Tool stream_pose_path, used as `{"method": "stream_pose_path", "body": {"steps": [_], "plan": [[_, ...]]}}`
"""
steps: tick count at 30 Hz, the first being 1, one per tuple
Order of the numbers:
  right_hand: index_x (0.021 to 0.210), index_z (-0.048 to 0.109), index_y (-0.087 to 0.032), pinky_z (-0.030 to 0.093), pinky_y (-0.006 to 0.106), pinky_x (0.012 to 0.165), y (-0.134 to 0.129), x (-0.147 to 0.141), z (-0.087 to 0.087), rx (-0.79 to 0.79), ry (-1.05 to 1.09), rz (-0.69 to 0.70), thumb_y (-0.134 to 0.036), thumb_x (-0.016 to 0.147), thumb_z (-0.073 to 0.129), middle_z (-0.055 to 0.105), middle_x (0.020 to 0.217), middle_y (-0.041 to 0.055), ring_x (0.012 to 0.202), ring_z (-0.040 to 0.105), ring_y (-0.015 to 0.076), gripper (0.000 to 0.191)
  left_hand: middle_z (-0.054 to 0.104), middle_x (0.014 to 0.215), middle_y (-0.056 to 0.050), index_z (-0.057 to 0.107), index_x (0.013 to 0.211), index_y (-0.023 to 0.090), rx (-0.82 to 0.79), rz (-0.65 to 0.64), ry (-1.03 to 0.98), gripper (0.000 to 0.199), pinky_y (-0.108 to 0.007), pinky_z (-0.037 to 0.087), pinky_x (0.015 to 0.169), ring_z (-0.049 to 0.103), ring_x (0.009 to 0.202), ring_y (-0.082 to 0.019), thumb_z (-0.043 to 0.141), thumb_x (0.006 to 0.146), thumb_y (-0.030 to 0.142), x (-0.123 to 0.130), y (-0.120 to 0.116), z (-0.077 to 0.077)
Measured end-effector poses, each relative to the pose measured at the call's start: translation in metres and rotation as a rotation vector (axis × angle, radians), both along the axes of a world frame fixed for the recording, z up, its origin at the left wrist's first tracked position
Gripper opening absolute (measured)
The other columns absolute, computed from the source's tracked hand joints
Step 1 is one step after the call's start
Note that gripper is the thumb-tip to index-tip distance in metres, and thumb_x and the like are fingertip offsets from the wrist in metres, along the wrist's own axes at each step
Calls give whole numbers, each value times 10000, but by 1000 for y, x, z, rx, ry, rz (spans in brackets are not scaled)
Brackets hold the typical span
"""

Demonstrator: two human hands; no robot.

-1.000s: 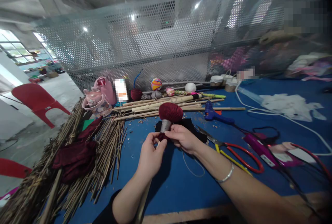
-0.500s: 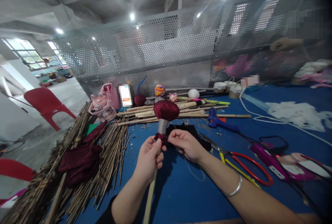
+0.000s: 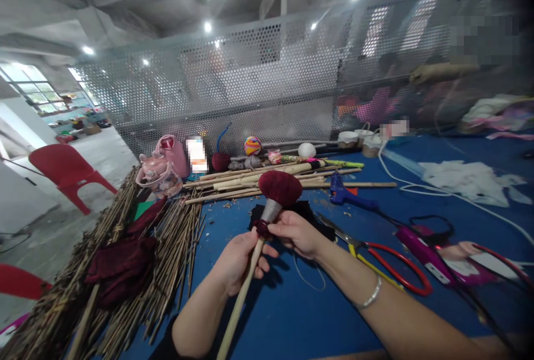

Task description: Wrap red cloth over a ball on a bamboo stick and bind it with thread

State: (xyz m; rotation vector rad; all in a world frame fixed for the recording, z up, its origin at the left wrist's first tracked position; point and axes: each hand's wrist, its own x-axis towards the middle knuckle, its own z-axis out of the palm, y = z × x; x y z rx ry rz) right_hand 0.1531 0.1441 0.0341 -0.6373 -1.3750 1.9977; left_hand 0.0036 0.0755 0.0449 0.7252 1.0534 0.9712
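Note:
A wooden stick (image 3: 241, 300) topped with a dark red cloth ball (image 3: 280, 188) tilts up and to the right. Below the ball, grey thread wrapping (image 3: 271, 211) binds the cloth, and a gathered end of red fabric (image 3: 262, 230) bunches beneath it. My left hand (image 3: 240, 260) pinches that gathered end at the stick, its lower fingers loosely curled behind. From the other side, my right hand (image 3: 299, 235) is closed with its thumb pressed on the fabric. A loop of loose thread (image 3: 311, 286) hangs below it. Black cloth (image 3: 256, 214) lies behind.
Scissors with red handles (image 3: 403, 268), a blue glue gun (image 3: 340, 193) and a magenta tool (image 3: 423, 254) lie at right. Thin twigs (image 3: 167, 271) and dark red cloth (image 3: 120, 271) cover the left. Peeled sticks (image 3: 233, 182) and yarn balls (image 3: 252, 146) lie behind.
The cloth-headed stick has tipped to the right, showing more of its shaft. My right hand has moved in against the gathered fabric, and my left fingers have loosened slightly.

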Motion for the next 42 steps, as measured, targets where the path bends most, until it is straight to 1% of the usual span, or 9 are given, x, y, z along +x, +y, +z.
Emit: {"method": "stream_pose_path", "body": {"steps": [4,7,10,13,20,25,31,36,42], "plan": [[795,547,-119,68,195,315,0,-4,-1,12,-67,-41,-399,666,682,347,407,-111,309,156,14,337,634,916,-58,460,1142,201,328,204,418,460,-165,364,353,528,451,-69,558,771,456,10,-7,-1],[826,561,-114,191,181,365,-2,-5,3,65,-39,-49,-383,677,683,437,478,-74,376,306,32,331,634,963,-53,483,1123,204,460,231,438,439,-148,385,451,550,564,-61,640,735,337,13,-8,-5],[779,562,-123,255,184,428,-2,-3,10,143,-75,-96,-369,682,686,490,538,-50,460,394,50,293,639,814,-10,476,1054,196,396,259,318,342,-145,299,368,419,398,-19,591,772,352,11,-4,-7],[690,546,-129,195,189,404,-2,2,16,187,-134,-132,-370,687,677,418,469,-83,400,294,29,274,583,652,53,450,972,198,338,307,253,326,-140,223,304,309,308,-5,612,749,374,5,0,-3],[681,541,-139,121,193,351,-4,4,18,177,-91,-107,-367,684,671,357,435,-104,345,222,18,263,577,676,58,438,877,200,277,298,134,316,-116,208,251,312,290,2,652,718,369,4,0,10],[690,505,-156,123,182,314,1,5,12,110,-13,-85,-391,664,688,360,433,-109,316,213,16,300,473,478,87,487,792,165,248,128,-97,247,-95,206,241,259,252,9,619,759,371,7,-8,15],[906,532,-141,94,181,314,3,7,8,88,136,16,-383,660,709,366,458,-112,328,162,8,389,622,674,-2,535,797,139,34,32,-288,263,-97,311,280,478,356,-24,661,725,359,6,-5,9],[860,534,-117,60,189,323,0,4,6,-39,103,76,-378,657,702,515,590,-44,340,181,-8,370,571,614,-5,544,805,121,-45,-40,-218,324,-156,388,357,475,399,-51,648,716,414,7,-4,6],[826,520,-128,81,184,307,-1,-2,3,48,-23,-32,-405,689,668,381,447,-108,312,159,10,343,471,654,79,433,1024,219,170,228,146,494,-121,194,291,299,336,1,652,675,492,22,-9,8]]}}
